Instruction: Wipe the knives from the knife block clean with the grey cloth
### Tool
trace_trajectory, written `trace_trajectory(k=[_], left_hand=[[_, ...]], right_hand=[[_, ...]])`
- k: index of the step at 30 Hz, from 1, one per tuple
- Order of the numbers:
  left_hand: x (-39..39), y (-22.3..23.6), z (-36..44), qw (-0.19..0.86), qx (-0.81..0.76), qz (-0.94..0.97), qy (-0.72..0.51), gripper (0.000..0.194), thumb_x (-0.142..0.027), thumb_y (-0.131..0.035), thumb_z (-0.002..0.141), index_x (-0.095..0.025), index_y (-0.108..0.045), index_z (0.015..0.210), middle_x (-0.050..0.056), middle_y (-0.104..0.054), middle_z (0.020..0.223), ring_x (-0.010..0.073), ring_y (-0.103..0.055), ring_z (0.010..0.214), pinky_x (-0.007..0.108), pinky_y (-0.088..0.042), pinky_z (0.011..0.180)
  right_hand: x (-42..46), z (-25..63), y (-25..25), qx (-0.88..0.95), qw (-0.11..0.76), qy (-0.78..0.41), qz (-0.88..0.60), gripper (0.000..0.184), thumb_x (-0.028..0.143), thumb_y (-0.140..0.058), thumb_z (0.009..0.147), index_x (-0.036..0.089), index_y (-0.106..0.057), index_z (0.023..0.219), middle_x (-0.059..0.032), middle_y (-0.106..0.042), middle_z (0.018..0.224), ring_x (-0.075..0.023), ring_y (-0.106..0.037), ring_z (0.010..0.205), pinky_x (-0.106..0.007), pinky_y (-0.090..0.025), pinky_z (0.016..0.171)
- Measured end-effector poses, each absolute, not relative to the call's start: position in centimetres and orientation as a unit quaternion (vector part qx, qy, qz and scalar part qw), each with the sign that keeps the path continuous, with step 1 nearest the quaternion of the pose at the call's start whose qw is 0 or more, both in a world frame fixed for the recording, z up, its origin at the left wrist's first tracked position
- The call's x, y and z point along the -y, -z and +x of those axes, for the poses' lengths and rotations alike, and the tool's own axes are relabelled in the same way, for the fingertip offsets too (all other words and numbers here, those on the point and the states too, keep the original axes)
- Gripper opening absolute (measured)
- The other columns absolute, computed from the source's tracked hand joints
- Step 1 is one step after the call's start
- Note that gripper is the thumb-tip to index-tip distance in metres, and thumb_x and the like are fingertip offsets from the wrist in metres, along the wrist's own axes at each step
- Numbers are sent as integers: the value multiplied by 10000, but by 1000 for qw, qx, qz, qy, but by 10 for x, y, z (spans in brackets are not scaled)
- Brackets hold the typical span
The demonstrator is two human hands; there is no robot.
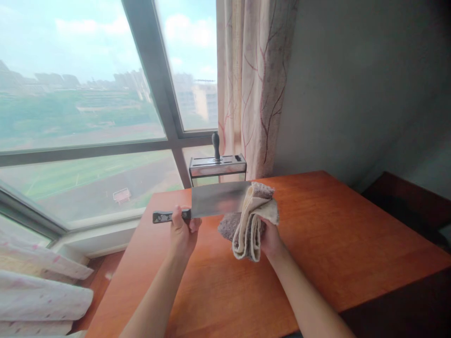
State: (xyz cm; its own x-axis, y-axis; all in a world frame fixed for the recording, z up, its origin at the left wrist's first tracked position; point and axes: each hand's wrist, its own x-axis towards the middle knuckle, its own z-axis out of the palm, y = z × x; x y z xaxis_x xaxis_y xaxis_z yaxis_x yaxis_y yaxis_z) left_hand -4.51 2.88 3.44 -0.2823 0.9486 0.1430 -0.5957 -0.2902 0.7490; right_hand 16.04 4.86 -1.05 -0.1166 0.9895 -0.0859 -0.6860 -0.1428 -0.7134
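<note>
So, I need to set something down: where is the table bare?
On the table, between the right hand and its right edge; also between the forearms. It's crowded where the cleaver and folded cloth are held before the metal rack.

The folded cloth (246, 230) hides the right end of the cleaver (216, 199) and most fingers of my right hand (271, 238). My left hand (183, 231) covers part of the black handle (162, 216). The cleaver blocks the metal rack's lower part (218, 165); the counter (317, 234) runs out of view nearby; far buildings (201, 101) blur.
</note>
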Motion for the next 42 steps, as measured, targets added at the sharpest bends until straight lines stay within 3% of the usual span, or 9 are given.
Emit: trace_trajectory(k=[5,11,17,21,25,29,33,42], left_hand=[[-29,-35,-45,514,-298,293,-749,409,-472,-493,862,-180,-448,579,-66,-365,374,61,-294,345,205,-237,382],[-30,-28,-41,516,-338,305,-725,311,-407,-492,859,-181,-503,647,-72,-366,368,67,-287,347,205,-224,394],[-29,-27,-44,531,-335,320,-710,268,-376,-478,857,-181,-522,680,-71,-366,377,70,-276,353,205,-218,393],[-30,-27,-46,541,-330,312,-708,269,-370,-485,848,-181,-508,656,-70,-358,376,69,-279,354,198,-226,386],[-30,-29,-47,569,-321,296,-697,283,-357,-488,843,-181,-481,621,-77,-320,368,59,-231,343,182,-195,361],[-29,-32,-46,579,-324,283,-693,280,-335,-510,830,-180,-458,602,-90,-276,362,50,-177,335,173,-152,341],[-29,-34,-44,561,-334,279,-704,268,-331,-527,820,-176,-464,610,-88,-293,369,46,-200,336,168,-162,343],[-29,-34,-46,551,-329,269,-718,274,-327,-537,806,-185,-423,602,-92,-297,368,47,-223,335,170,-199,357]], right_hand=[[-44,147,6,335,600,-677,-265,296,322,-753,619,263,-662,895,-1,-736,911,-226,-652,959,-377,-516,874],[-52,150,14,363,653,-583,-317,384,268,-725,631,251,-640,1005,-21,-723,974,-227,-615,1040,-407,-466,939],[-58,155,18,416,660,-508,-365,384,280,-692,656,238,-633,1033,-39,-691,1077,-229,-552,1135,-421,-423,990],[-57,161,13,456,646,-483,-376,421,275,-730,589,247,-645,1000,-51,-669,1123,-263,-510,1184,-420,-436,985],[-56,166,11,452,648,-478,-384,391,268,-751,541,248,-658,920,-74,-680,1085,-295,-544,1141,-427,-467,948],[-57,165,11,439,663,-466,-388,371,335,-720,580,197,-644,916,-115,-693,1015,-300,-598,1054,-452,-498,883],[-59,165,12,429,691,-424,-397,354,290,-730,595,181,-631,917,-105,-707,955,-276,-626,1001,-437,-496,890],[-60,166,15,431,687,-447,-377,429,272,-750,571,170,-620,967,-131,-694,1025,-291,-632,1001,-478,-489,915]])
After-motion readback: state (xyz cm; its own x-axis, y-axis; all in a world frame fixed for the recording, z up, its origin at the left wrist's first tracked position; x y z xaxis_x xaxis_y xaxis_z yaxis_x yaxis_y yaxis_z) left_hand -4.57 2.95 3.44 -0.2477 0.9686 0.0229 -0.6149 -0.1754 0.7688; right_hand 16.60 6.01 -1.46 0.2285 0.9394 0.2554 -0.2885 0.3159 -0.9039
